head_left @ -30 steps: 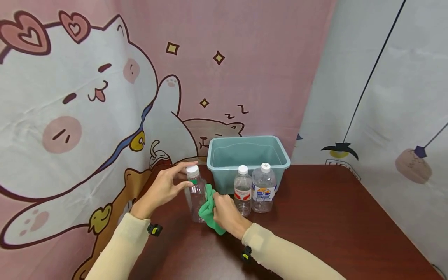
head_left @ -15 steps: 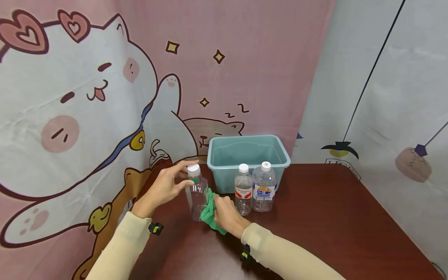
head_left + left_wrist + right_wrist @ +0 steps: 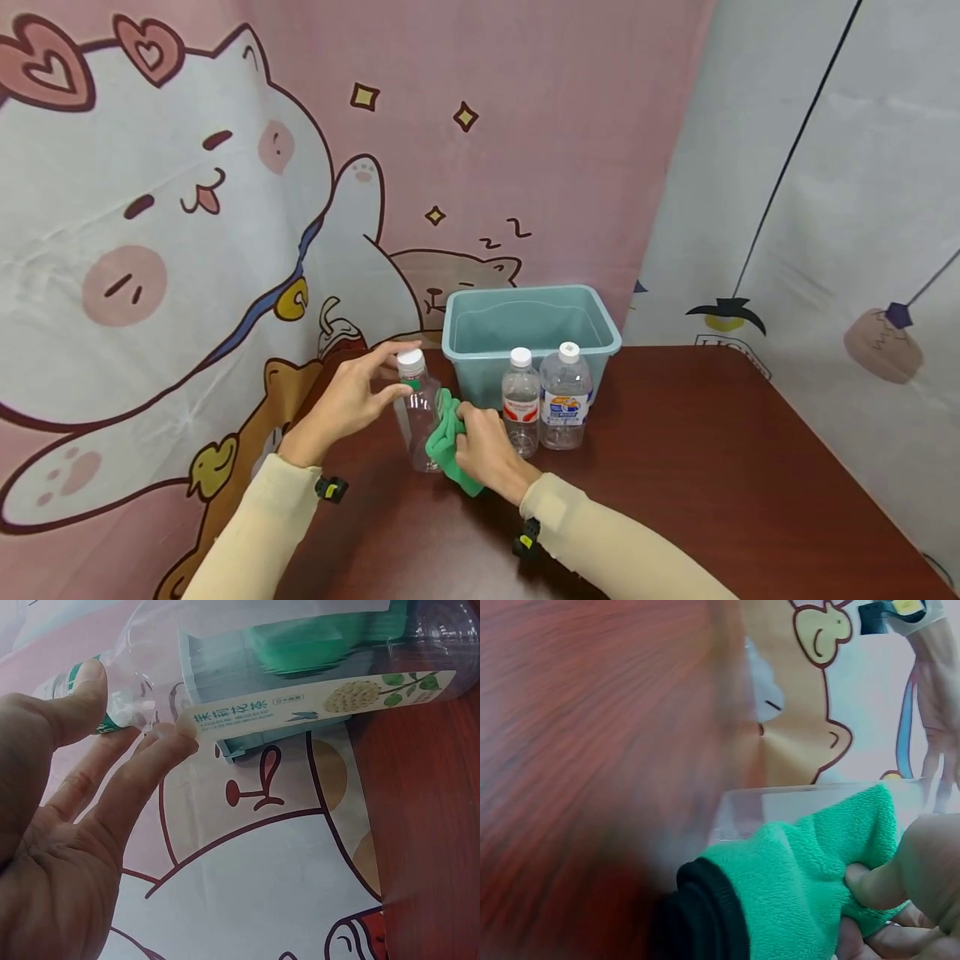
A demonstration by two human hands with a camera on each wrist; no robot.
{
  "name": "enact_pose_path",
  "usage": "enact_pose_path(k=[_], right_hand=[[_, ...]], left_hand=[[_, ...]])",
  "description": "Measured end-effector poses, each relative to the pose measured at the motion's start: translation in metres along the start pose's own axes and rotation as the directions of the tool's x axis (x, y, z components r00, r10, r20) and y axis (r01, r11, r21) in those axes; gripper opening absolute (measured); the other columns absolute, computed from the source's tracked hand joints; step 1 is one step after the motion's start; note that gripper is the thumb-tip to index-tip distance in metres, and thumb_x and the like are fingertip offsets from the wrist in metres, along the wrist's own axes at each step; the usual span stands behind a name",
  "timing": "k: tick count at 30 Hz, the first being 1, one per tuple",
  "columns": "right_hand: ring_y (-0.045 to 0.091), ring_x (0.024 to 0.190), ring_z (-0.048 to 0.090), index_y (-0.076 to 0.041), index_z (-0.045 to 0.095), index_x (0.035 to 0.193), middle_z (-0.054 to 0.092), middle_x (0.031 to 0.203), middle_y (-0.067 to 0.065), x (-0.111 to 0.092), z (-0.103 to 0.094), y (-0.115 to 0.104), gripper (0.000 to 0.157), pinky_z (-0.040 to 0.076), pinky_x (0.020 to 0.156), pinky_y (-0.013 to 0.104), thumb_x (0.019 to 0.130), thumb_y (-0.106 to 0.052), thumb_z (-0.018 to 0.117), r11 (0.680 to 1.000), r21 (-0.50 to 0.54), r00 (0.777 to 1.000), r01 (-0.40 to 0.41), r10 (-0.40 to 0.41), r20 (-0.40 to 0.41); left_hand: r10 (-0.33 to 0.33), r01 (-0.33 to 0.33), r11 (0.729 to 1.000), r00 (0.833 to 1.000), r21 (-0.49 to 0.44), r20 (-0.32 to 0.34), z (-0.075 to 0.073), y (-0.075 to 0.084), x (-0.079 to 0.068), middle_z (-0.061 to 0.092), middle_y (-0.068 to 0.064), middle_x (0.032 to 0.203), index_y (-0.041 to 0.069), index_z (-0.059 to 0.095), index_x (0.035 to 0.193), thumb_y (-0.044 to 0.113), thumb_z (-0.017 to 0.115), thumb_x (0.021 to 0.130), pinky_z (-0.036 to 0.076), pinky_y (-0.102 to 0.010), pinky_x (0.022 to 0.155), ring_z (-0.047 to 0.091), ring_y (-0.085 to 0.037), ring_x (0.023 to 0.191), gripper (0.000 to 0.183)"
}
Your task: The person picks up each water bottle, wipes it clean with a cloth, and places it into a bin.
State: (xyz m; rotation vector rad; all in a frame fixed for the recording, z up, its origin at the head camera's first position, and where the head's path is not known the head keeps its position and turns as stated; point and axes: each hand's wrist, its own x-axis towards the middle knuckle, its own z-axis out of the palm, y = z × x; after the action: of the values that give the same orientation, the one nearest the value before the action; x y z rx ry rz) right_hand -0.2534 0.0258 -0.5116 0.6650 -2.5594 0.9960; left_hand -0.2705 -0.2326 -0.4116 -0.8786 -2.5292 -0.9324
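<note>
A tall clear plastic bottle [image 3: 422, 417] with a white cap stands upright on the table, a flower-printed label strip [image 3: 322, 701] down its side. My left hand [image 3: 352, 404] grips its neck just below the cap, thumb on one side and fingers on the other. In my right hand [image 3: 487, 448] a green cloth [image 3: 450, 442] is bunched up and pressed against the bottle's right side. The right wrist view shows the thumb and fingers pinching the cloth [image 3: 802, 877], which covers part of the bottle.
Right of my right hand stand a small clear bottle [image 3: 521, 408] with a red-and-white label and a wider bottle [image 3: 566, 408] with a blue-and-white label. Behind them is a light-blue plastic bin [image 3: 536, 362]. The brown table [image 3: 697, 467] meets a printed curtain [image 3: 555, 142].
The right hand and cloth shift slightly along the bottle's side, right and then back left. My left hand keeps its grip on the neck. The whole view tilts a little.
</note>
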Motion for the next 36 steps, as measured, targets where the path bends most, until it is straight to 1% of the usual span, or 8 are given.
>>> enact_pose_path(k=[4,9,12,17,23,25,29,36], right_hand=[[0.031,0.092,0.084,-0.002,0.077,0.110,0.085,0.097,0.015,0.003,-0.008,-0.008,0.020,0.069,0.076,0.045,0.093,0.008,0.073,0.999,0.028,0.998,0.022,-0.021,-0.063],[0.031,0.096,0.085,-0.001,0.079,0.113,0.086,0.102,0.015,0.007,-0.016,-0.016,0.020,0.070,0.080,0.043,0.095,0.006,0.073,0.997,0.064,0.991,0.041,-0.033,-0.126],[0.031,0.098,0.085,-0.002,0.081,0.113,0.087,0.105,0.013,0.010,-0.020,-0.021,0.020,0.070,0.084,0.044,0.096,0.006,0.073,0.995,0.089,0.984,0.055,-0.039,-0.172],[0.031,0.098,0.084,-0.002,0.084,0.114,0.087,0.107,0.012,0.019,-0.029,-0.029,0.022,0.070,0.083,0.045,0.095,0.007,0.074,0.990,0.110,0.969,0.093,-0.064,-0.239],[0.028,0.098,0.084,0.001,0.084,0.123,0.087,0.112,0.015,0.037,-0.038,-0.043,0.021,0.070,0.082,0.041,0.103,-0.001,0.079,0.982,0.136,0.965,0.131,-0.095,-0.243],[0.027,0.095,0.084,0.001,0.084,0.124,0.087,0.111,0.015,0.042,-0.040,-0.047,0.021,0.070,0.079,0.037,0.104,-0.002,0.079,0.978,0.158,0.965,0.137,-0.096,-0.242],[0.023,0.087,0.084,0.002,0.084,0.123,0.087,0.106,0.015,0.046,-0.043,-0.049,0.020,0.068,0.073,0.031,0.105,-0.002,0.078,0.974,0.185,0.965,0.129,-0.081,-0.249],[0.025,0.093,0.084,0.001,0.083,0.125,0.087,0.112,0.015,0.044,-0.048,-0.047,0.021,0.070,0.079,0.037,0.106,-0.004,0.079,0.976,0.180,0.969,0.124,-0.080,-0.235]], left_hand=[[-0.003,0.003,1.000,1.000,0.003,0.000,-0.002,0.002,0.000,0.081,-0.007,0.135,0.032,0.060,0.167,0.010,0.093,0.100,0.073,-0.047,0.095,0.088,-0.026,0.114,0.078],[0.002,-0.002,1.000,1.000,-0.003,0.004,-0.002,0.002,-0.002,0.081,-0.007,0.133,0.031,0.061,0.167,0.008,0.092,0.100,0.073,-0.047,0.096,0.088,-0.025,0.113,0.077],[0.010,-0.010,1.000,1.000,-0.004,0.004,-0.002,0.002,-0.002,0.081,-0.007,0.133,0.031,0.061,0.167,0.007,0.092,0.100,0.073,-0.047,0.096,0.088,-0.025,0.112,0.078],[0.017,-0.017,1.000,1.000,-0.002,0.003,-0.002,0.002,-0.001,0.082,-0.008,0.133,0.030,0.061,0.167,0.006,0.092,0.100,0.073,-0.043,0.095,0.088,-0.025,0.112,0.078],[0.036,-0.036,0.999,0.999,-0.003,-0.007,-0.001,0.001,-0.001,0.083,-0.010,0.133,0.024,0.063,0.167,-0.003,0.089,0.100,0.073,-0.039,0.090,0.089,-0.027,0.110,0.077],[0.048,-0.047,0.999,0.999,0.002,-0.009,-0.001,0.001,-0.001,0.084,-0.010,0.131,0.021,0.063,0.167,-0.006,0.088,0.100,0.074,-0.040,0.090,0.088,-0.028,0.110,0.076],[0.067,-0.067,0.998,0.998,0.014,-0.005,-0.001,0.001,0.000,0.086,-0.008,0.128,0.022,0.063,0.166,-0.004,0.088,0.101,0.074,-0.044,0.092,0.088,-0.027,0.111,0.075],[0.001,-0.001,1.000,1.000,0.012,0.028,-0.006,0.005,0.001,0.085,-0.005,0.130,0.027,0.061,0.167,0.001,0.091,0.100,0.073,-0.045,0.097,0.087,-0.025,0.117,0.078]])
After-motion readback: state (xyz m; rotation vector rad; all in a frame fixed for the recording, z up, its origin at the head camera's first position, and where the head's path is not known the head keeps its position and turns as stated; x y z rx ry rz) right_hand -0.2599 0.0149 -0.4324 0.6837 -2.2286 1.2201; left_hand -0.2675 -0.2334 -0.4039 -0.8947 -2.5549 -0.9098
